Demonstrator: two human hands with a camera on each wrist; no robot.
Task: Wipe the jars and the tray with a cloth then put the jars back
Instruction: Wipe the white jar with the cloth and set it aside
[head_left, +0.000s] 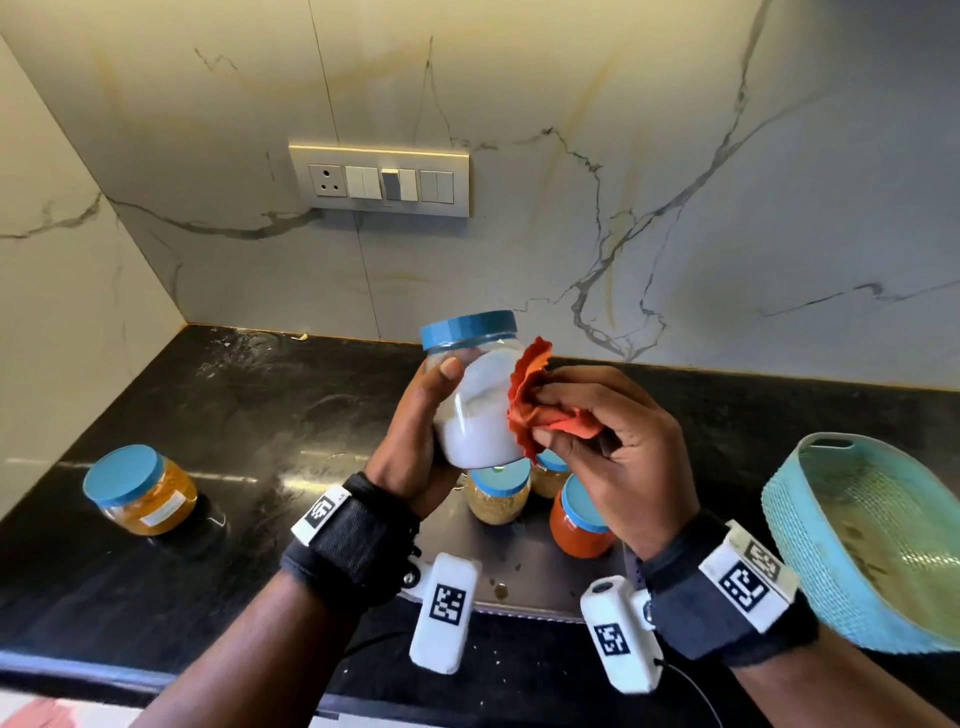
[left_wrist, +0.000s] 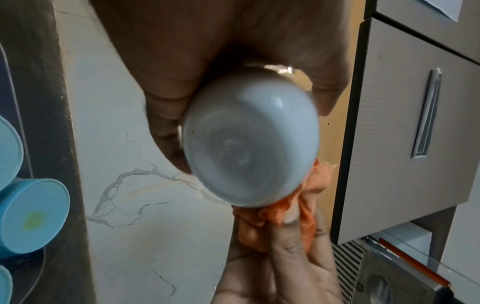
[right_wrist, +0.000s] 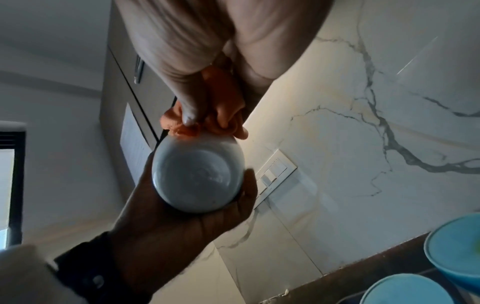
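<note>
My left hand (head_left: 415, 431) grips a clear jar of white powder (head_left: 478, 410) with a blue lid, held tilted above the counter; its round base (left_wrist: 249, 142) (right_wrist: 197, 174) faces both wrist cameras. My right hand (head_left: 613, 436) pinches a bunched orange cloth (head_left: 535, 400) (left_wrist: 275, 222) (right_wrist: 221, 111) against the jar's right side. Below my hands a steel tray (head_left: 524, 577) carries three blue-lidded jars: one of tan grains (head_left: 496, 499), one partly hidden behind it (head_left: 548, 475) and one of red powder (head_left: 576, 525). A jar of yellow powder (head_left: 143, 491) stands alone on the counter at the left.
A light blue woven basket (head_left: 862, 545) sits at the right edge of the black counter (head_left: 249, 415). Marble walls close the back and left, with a switch panel (head_left: 379, 179) on the back wall. Drawers (left_wrist: 415, 123) show in the left wrist view.
</note>
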